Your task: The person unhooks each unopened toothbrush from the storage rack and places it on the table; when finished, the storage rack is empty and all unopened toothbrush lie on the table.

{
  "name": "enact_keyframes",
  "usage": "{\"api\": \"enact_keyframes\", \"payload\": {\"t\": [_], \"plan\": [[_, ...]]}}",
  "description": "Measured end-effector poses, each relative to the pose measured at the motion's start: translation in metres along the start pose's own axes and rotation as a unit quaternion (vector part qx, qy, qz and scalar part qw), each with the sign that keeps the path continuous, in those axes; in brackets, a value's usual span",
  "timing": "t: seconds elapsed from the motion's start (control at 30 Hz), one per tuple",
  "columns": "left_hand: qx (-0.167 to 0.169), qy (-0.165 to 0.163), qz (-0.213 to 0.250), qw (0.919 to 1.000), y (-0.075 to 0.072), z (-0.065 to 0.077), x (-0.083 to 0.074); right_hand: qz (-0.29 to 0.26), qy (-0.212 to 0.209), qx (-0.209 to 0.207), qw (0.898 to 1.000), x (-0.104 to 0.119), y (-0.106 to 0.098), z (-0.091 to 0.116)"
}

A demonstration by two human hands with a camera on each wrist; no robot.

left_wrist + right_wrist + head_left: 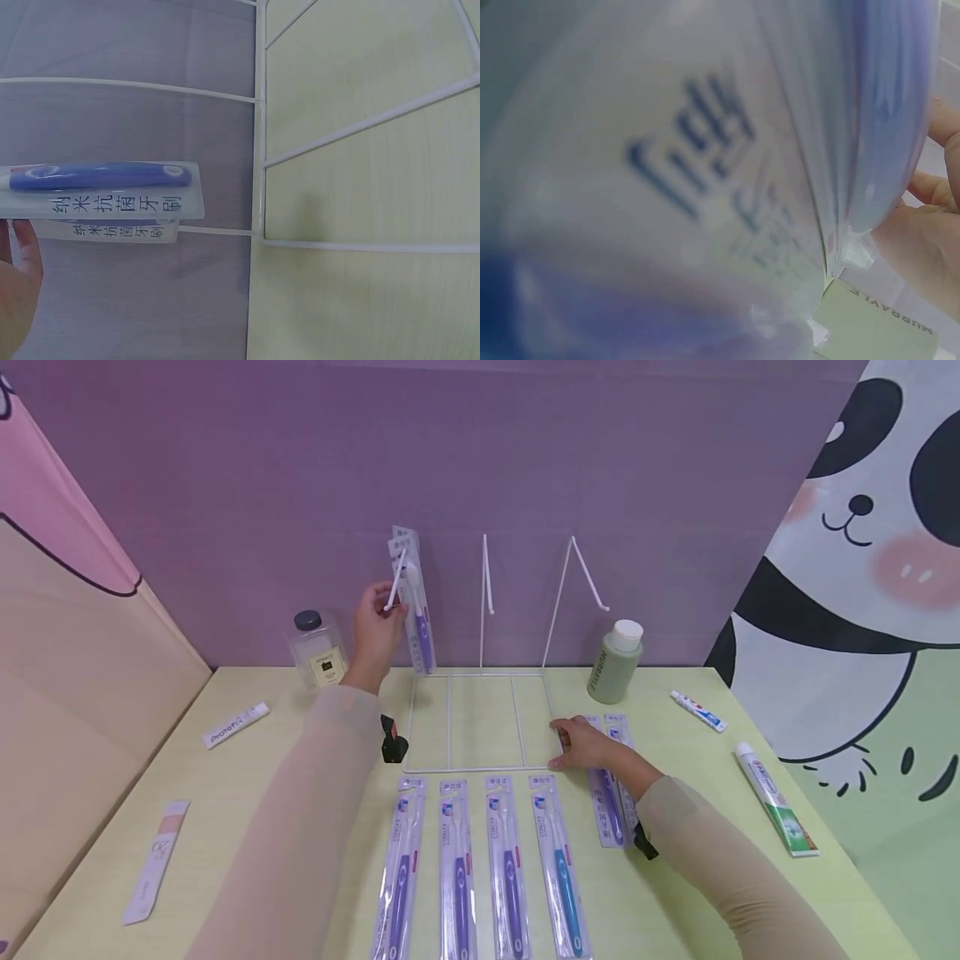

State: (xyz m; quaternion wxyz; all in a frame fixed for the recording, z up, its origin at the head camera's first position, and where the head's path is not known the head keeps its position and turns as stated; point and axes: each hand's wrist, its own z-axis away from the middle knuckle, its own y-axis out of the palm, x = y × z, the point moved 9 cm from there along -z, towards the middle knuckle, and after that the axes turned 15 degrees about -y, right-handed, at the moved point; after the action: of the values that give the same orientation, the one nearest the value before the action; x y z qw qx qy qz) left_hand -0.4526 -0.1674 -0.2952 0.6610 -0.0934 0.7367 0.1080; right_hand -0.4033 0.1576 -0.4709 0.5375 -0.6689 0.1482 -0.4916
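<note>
A white wire display rack (pixel 465 769) stands against the back wall with three upright hooks. Two packaged toothbrushes (pixel 420 627) with purple handles hang at its left hook, one behind the other. My left hand (pixel 377 631) pinches the front pack near the hook's tip; the left wrist view shows the thumb at the pack's edge (pixel 105 199). At the rack's front right corner my right hand (pixel 585 745) grips the base wire with curled fingers. Under that wrist lie two more packaged toothbrushes (pixel 609 810), which fill much of the right wrist view, blurred.
Several packaged toothbrushes (pixel 510 877) lie in a row before the rack. A clear bottle (pixel 318 652) stands left, a green bottle (pixel 617 664) right. Toothpaste tubes (pixel 776 802) lie on the right, with a small tube (pixel 236 725) and a flat pink-white pack (pixel 156 864) on the left.
</note>
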Motion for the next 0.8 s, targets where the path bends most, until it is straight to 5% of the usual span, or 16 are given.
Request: {"api": "enact_keyframes", "payload": {"t": [0.13, 0.47, 0.67, 0.8], "plan": [[0.025, 0.002, 0.022, 0.9994, 0.003, 0.0, -0.002, 0.003, -0.004, 0.002, 1.0, -0.001, 0.001, 0.0], [0.102, -0.011, -0.037, 0.994, 0.011, 0.013, -0.007, 0.003, -0.011, 0.002, 1.0, 0.003, 0.0, -0.003], [0.202, -0.087, -0.093, 0.9712, 0.003, 0.038, 0.027, 0.007, -0.001, 0.006, 1.0, 0.003, 0.002, -0.002], [0.235, -0.154, -0.129, 0.9511, -0.021, 0.052, 0.063, 0.003, 0.001, 0.004, 1.0, 0.005, 0.001, -0.001]]}}
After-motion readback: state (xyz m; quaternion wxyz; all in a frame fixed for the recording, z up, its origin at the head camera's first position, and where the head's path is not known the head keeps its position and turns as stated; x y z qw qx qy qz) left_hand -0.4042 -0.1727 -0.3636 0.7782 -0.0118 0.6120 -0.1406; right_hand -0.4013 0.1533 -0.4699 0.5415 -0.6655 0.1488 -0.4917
